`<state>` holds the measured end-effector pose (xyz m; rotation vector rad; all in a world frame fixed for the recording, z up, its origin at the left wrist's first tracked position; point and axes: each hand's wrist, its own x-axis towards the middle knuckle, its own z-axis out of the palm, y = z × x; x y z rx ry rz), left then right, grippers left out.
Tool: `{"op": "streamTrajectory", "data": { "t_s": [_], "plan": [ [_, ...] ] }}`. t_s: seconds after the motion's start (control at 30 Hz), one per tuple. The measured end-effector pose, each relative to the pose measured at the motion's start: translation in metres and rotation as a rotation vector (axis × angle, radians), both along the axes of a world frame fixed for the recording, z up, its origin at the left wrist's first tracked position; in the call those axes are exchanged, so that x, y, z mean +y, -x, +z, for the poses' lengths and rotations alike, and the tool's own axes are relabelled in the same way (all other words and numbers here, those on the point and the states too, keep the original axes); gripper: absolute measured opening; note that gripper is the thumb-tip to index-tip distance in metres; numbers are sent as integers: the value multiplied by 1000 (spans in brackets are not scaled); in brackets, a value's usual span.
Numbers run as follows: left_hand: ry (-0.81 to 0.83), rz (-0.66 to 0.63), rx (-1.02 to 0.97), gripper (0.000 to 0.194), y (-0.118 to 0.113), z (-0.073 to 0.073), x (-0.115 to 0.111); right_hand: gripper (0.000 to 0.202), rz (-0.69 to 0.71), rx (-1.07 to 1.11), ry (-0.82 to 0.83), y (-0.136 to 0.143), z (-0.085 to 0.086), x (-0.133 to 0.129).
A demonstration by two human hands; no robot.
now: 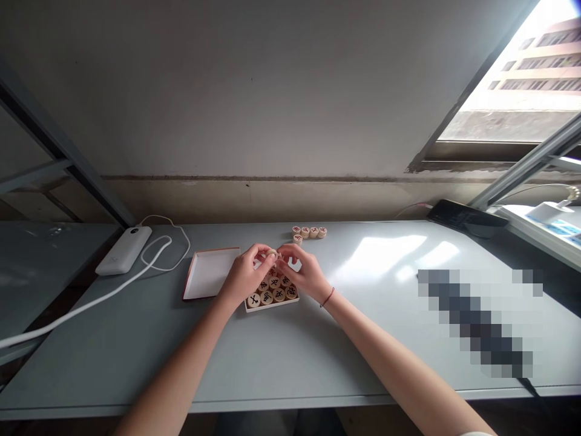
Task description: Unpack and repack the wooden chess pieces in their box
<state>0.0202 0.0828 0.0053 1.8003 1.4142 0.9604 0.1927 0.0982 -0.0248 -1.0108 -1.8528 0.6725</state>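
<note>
Over the far part of a shallow box (273, 307), my left hand (245, 272) is closed on a round wooden xiangqi piece (271, 252), thumb against it. My right hand (306, 272), with a thin dark red cord at the wrist, meets it from the other side, fingertips pinched at the same piece. Below the hands, rows of xiangqi pieces (266, 297) lie in the box, faces with dark characters up; the fingers cover the far rows. Behind the hands stand several more pieces (305, 232) in a row, with a single piece (297, 239) in front.
The box's white-lined lid (211, 275) lies left of the box. Farther left are a white power bank (124, 251) and a looping white cable (106, 295). A dark device (467, 218) sits at the back right. A blurred-out dark object (474, 324) lies on the grey table (354, 363).
</note>
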Motion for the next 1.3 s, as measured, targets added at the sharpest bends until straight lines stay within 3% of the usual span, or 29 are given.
{"op": "streamTrajectory", "data": {
  "t_s": [0.23,0.33,0.57,0.7,0.83,0.97,1.1,1.3],
  "plan": [
    [-46,146,-200,25,2,-4,7,21,-441,55,212,-41,-15,33],
    [-32,162,-195,28,2,-5,8,23,-521,-40,269,-56,-22,43],
    [-40,105,-82,31,-1,-8,5,21,-496,-192,226,-60,-34,50],
    [-169,99,70,25,-3,-12,3,24,-498,-204,89,-51,-26,43],
    [-397,72,241,20,-6,-20,2,26,-216,-91,1,-24,-5,17],
    [-465,31,310,21,-10,-25,0,23,-31,-40,20,1,8,-5],
    [-466,5,346,24,-9,-26,1,17,-120,-37,13,-7,4,3],
    [-374,64,546,19,-1,-29,6,14,-489,-191,-66,-54,-18,39]
  ]
}}
